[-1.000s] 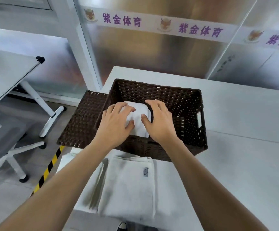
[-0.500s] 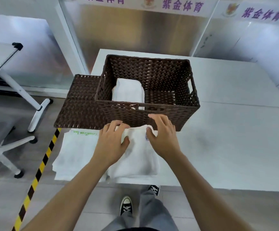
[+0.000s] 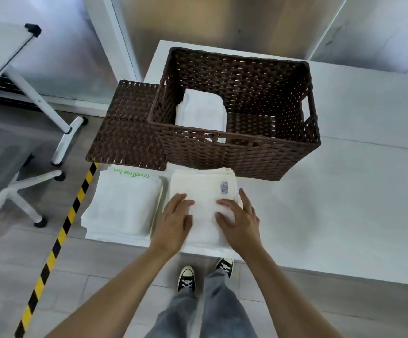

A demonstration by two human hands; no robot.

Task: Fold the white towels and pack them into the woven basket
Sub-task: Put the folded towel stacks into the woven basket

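Head view, basket (image 3: 237, 152) wall hiding packed towel's (image 3: 201, 111) near end

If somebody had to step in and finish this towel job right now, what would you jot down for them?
Left hand and right hand: both lie flat, fingers straight, on the towel with the small label, near the table's front edge.
Woven basket: one folded towel already inside, at its left end.
Basket lid lies left of it.
Towel stack with green lettering: untouched, left of the hands.
Left: fold and pack both.
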